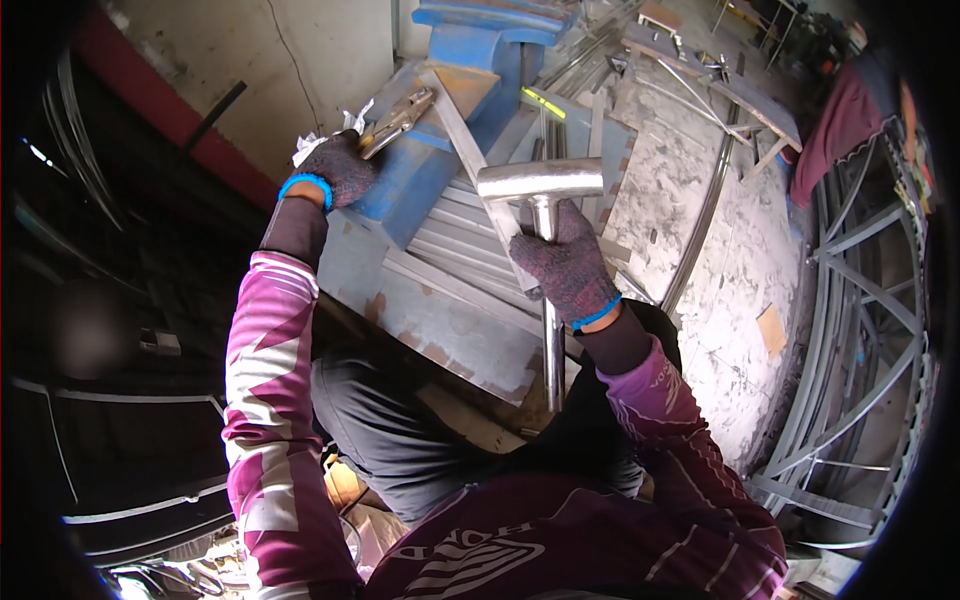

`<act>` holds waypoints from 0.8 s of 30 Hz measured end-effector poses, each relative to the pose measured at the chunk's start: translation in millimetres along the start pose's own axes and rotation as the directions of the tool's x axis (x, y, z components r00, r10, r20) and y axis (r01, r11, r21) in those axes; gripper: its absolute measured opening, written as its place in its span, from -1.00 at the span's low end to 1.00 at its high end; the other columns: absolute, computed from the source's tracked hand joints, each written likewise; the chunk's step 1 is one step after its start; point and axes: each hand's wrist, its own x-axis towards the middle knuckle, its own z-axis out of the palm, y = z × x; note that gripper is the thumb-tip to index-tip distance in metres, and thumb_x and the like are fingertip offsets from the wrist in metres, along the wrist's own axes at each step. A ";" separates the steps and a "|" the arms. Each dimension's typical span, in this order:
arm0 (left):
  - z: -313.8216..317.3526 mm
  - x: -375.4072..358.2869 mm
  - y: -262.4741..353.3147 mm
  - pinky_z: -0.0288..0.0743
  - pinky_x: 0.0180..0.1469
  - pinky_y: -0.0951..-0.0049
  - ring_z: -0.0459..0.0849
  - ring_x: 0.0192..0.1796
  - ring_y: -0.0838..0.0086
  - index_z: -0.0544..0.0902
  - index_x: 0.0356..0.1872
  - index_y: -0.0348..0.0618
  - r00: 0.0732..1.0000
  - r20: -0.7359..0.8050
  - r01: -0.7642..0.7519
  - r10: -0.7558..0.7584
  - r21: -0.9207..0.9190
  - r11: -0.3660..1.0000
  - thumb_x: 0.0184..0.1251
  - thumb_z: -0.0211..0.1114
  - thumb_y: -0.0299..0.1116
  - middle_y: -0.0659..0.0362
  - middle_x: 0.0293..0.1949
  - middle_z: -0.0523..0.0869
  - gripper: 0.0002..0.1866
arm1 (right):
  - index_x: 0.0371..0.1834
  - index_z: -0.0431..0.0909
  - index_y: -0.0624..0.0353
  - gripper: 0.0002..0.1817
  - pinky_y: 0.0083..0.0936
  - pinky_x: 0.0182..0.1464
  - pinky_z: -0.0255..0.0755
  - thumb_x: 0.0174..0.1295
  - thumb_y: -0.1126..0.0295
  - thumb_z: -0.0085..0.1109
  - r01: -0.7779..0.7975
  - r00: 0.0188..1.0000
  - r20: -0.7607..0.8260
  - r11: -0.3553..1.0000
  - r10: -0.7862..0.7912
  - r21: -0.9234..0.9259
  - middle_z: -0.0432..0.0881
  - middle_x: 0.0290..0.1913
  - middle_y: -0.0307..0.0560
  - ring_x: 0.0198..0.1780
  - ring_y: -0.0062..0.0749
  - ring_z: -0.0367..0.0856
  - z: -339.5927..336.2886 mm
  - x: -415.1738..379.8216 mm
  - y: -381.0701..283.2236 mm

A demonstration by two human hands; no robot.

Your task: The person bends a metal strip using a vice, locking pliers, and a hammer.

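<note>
A shiny metal hammer [540, 182] with a cylindrical head is upright in my right hand [575, 262], whose gloved fingers wrap round its handle. A flat metal bar [462, 130] runs from the blue vise down to that same hand, passing beside the hammer. My left hand [337, 170], gloved too, is closed at the left side of the blue vise [385, 190], by the end of some locking pliers [398, 118]. The pliers' jaws are at the bar's upper end. What the left fingers grip is partly hidden.
Under the vise is a grey metal-topped bench [440, 325] with long metal strips. A yellow marker [543, 102] lies beyond the vise. Metal frames [870, 280] stand at the right, and a low wooden-topped table [750, 105] is at the back right.
</note>
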 end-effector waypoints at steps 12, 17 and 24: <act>-6.5 -5.0 10.5 0.55 0.14 0.06 0.69 0.06 -0.18 0.65 0.00 -0.42 1.000 -0.009 0.007 -0.007 0.004 1.000 0.25 0.20 -0.16 -0.34 -0.04 0.71 -0.52 | 0.18 0.55 0.22 -0.51 -0.48 0.08 0.51 0.10 0.52 0.27 -0.013 0.997 0.072 0.999 0.017 -0.044 0.66 -0.02 -0.17 -0.02 -0.50 0.61 -0.7 2.9 -9.0; -3.3 -1.8 7.5 0.56 0.14 0.06 0.69 0.06 -0.19 0.65 0.00 -0.42 1.000 -0.020 -0.010 0.010 -0.004 1.000 0.24 0.20 -0.18 -0.34 -0.05 0.71 -0.52 | 0.10 0.59 0.25 -0.58 -0.47 0.01 0.53 0.12 0.51 0.27 0.000 0.999 0.047 0.995 0.004 -0.098 0.67 -0.11 -0.17 -0.09 -0.51 0.62 -0.8 3.3 -7.0; -3.4 1.2 7.2 0.53 0.20 0.07 0.67 0.10 -0.18 0.62 0.06 -0.43 1.000 0.016 0.003 -0.003 0.016 1.000 0.25 0.20 -0.17 -0.33 0.02 0.69 -0.49 | 0.11 0.59 0.25 -0.59 -0.47 0.01 0.53 0.14 0.49 0.26 -0.066 0.996 0.057 0.995 0.070 -0.073 0.67 -0.10 -0.17 -0.08 -0.51 0.60 0.4 1.3 -14.6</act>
